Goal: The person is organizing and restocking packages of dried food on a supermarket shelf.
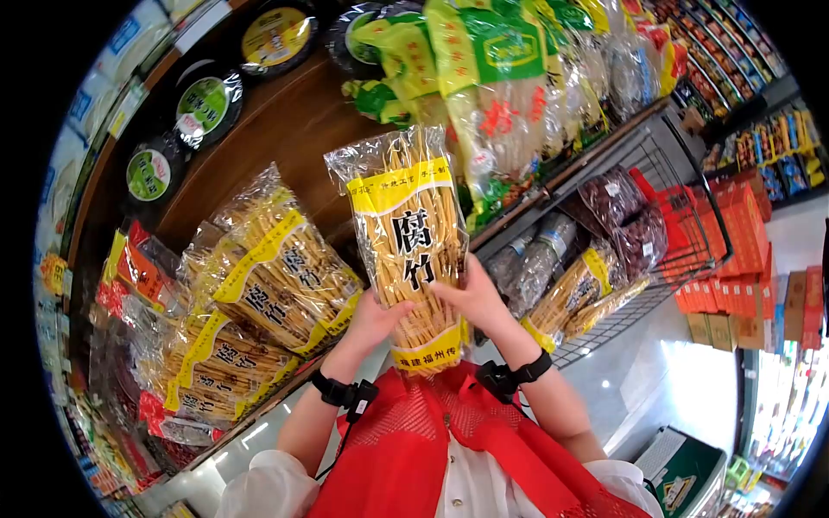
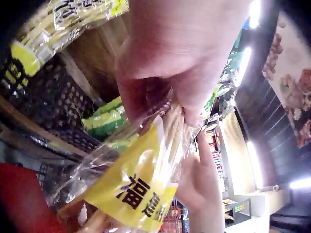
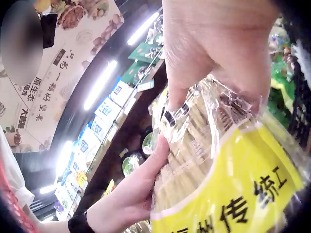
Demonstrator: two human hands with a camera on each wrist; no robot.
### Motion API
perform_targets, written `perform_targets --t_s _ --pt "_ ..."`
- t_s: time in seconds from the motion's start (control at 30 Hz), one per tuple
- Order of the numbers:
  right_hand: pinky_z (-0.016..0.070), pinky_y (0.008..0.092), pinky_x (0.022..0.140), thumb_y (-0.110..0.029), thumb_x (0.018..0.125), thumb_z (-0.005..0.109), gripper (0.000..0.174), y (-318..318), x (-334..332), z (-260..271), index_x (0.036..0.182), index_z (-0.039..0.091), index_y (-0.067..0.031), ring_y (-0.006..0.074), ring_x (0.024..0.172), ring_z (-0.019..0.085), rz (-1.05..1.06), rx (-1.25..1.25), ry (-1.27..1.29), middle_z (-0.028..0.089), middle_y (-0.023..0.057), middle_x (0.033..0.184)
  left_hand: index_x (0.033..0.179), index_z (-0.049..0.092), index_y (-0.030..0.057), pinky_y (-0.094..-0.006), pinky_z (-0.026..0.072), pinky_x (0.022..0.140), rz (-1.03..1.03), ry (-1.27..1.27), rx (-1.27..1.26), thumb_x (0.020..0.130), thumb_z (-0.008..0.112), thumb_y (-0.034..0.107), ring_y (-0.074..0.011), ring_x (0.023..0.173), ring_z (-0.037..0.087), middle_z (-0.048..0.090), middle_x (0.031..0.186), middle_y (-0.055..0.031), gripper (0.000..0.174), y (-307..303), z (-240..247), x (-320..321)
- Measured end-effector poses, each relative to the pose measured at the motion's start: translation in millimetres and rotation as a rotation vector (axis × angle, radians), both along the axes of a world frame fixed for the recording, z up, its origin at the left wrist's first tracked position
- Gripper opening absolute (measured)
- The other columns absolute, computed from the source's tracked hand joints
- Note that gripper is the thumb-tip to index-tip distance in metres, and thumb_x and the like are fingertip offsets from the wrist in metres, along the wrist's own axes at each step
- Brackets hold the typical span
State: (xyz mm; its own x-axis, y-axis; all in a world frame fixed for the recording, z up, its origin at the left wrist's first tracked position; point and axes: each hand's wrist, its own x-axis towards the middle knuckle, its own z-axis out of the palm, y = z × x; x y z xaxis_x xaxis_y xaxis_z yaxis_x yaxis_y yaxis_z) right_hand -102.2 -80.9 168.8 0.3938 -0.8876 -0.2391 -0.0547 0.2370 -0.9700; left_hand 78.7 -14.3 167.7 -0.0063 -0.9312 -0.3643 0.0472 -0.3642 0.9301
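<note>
Both hands hold a clear bag of dried tofu sticks [image 1: 414,250] with yellow label bands, upright in front of the chest in the head view. My left hand [image 1: 380,321] grips its lower left side, thumb across the front. On the opposite side my right hand [image 1: 475,298] grips it, thumb also on the front. The left wrist view shows the bag's yellow lower band [image 2: 131,179] below the gripping fingers. In the right wrist view, the right hand [image 3: 218,53] clasps the crinkled plastic, with the left thumb [image 3: 163,148] on the bag's face.
Similar tofu stick bags [image 1: 276,268] lie stacked on the shelf at left. Green-and-yellow noodle packs [image 1: 492,78] are piled at the back. Round black packages [image 1: 207,104] stand along the upper left. A wire cart [image 1: 604,319] with several bags stands at right.
</note>
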Motion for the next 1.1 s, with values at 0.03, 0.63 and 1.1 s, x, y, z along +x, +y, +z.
perform_targets --t_s 0.03,0.63,1.1 --pt "0.0407 0.0307 0.088 -0.013 0.071 0.072 0.061 3 17 11 0.118 0.036 0.0029 0.0181 0.100 0.051 0.026 0.029 -0.037 0.052 0.0129 0.109 0.106 0.056 0.0000 -0.0280 0.0471 0.076 0.016 -0.122 -0.028 0.079 0.064 0.009 -0.0117 0.083 0.058 0.063 0.095 -0.0051 0.029 1 0 12" --pt "0.0437 0.0323 0.081 -0.004 0.072 0.061 0.025 -51 127 -43 0.096 0.057 -0.0013 0.0246 0.088 0.054 0.384 -0.284 -0.059 0.059 0.0105 0.094 0.103 0.056 0.0012 -0.0287 0.0469 0.074 0.309 -0.328 -0.352 0.077 0.062 0.010 -0.0205 0.085 0.060 0.061 0.090 -0.0123 0.028 14 -5 122" --pt "0.0487 0.0388 0.068 -0.014 0.073 0.066 0.038 -146 165 -117 0.102 0.047 0.0019 0.0353 0.080 0.061 0.312 -0.499 0.662 0.062 0.0213 0.084 0.120 0.040 -0.0027 -0.0305 0.0435 0.084 0.716 -0.349 -0.160 0.086 0.052 0.010 -0.0228 0.097 0.056 0.055 0.110 -0.0181 0.038 -101 -115 118"
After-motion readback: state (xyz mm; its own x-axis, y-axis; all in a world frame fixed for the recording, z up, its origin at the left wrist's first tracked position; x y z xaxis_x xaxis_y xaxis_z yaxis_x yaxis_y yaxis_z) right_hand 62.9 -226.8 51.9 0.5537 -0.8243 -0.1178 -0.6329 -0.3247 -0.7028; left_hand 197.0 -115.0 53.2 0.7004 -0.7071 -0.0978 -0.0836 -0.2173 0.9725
